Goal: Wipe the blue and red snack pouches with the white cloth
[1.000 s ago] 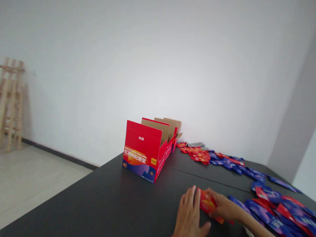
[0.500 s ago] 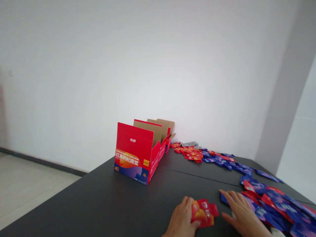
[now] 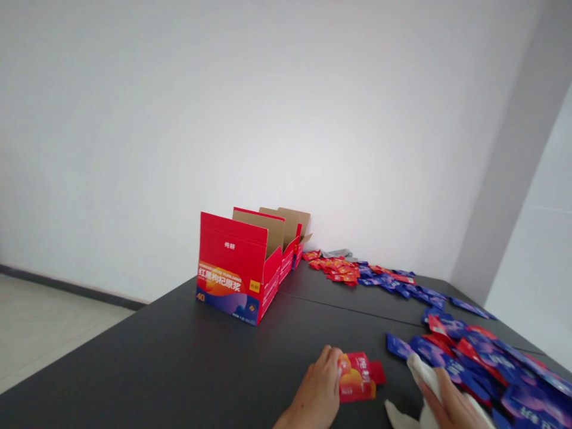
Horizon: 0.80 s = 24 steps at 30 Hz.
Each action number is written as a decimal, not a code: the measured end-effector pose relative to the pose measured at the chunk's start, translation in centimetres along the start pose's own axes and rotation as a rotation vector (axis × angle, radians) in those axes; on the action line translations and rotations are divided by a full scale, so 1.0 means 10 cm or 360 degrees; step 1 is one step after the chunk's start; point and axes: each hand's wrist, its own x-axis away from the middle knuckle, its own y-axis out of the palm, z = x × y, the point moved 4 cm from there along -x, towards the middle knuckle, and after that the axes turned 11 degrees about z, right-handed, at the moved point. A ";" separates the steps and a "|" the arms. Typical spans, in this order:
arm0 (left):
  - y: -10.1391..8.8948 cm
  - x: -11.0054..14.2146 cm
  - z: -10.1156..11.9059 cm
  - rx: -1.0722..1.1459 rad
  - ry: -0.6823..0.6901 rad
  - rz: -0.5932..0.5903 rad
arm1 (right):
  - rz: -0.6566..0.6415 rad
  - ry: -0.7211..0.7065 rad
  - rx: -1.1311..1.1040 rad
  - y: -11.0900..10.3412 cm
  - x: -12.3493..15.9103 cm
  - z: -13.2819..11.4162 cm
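My left hand grips a red and orange sachet by its left edge, low over the black table. Its narrow spout end points right. My right hand, partly cut off by the bottom edge, is closed on a white cloth; part of the cloth hangs toward the table. Just beyond the right hand lies a blue sachet at the edge of a pile of blue and red sachets.
Red cartons with raised flaps stand in a row at the left of the black table. Farther back lie red sachets, blue sachets and a grey cloth. A white wall rises behind.
My right hand, before open with fingers spread beside the pile, has taken hold of the white cloth. My left hand keeps the red sachet. The view has shifted slightly.
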 end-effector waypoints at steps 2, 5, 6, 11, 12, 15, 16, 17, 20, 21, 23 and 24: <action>-0.01 -0.01 0.03 0.0007 0.0007 0.0017 | 0.0029 -0.0005 -0.0191 -0.03 -0.14 -0.31; -0.04 -0.01 0.05 0.0003 -0.0001 0.0008 | 0.0028 -0.0025 -0.0358 0.01 -0.21 -1.00; -0.05 -0.01 0.05 -0.0005 -0.0007 -0.0004 | -0.0032 -0.0101 -0.0434 0.05 -0.19 -1.27; -0.06 0.00 -0.01 -0.0099 -0.0060 -0.0057 | -0.0441 -0.0405 -0.0016 0.18 -0.14 -1.96; -0.05 0.00 -0.02 -0.0124 -0.0072 -0.0064 | -0.0433 -0.0369 0.0064 0.17 -0.16 -1.92; -0.02 0.00 -0.03 -0.0194 -0.0098 -0.0067 | -0.0444 -0.0225 0.0152 0.12 -0.20 -1.72; -0.01 0.00 -0.03 -0.0214 -0.0104 -0.0067 | -0.0472 -0.0231 0.0125 0.10 -0.19 -1.69; 0.00 -0.01 -0.02 -0.0231 -0.0106 -0.0072 | -0.0514 -0.0278 0.0067 0.08 -0.16 -1.69; 0.01 -0.03 -0.02 -0.0269 -0.0094 -0.0117 | -0.0611 -0.0451 -0.0114 0.04 -0.08 -1.80; 0.02 -0.03 -0.02 -0.0282 -0.0089 -0.0129 | -0.0609 -0.0457 -0.0119 0.03 -0.08 -1.83; 0.02 -0.04 -0.03 -0.0311 -0.0081 -0.0133 | -0.0571 -0.0351 -0.0003 0.02 -0.13 -1.81; 0.02 -0.04 -0.03 -0.0324 -0.0080 -0.0127 | -0.0555 -0.0277 0.0092 0.01 -0.16 -1.78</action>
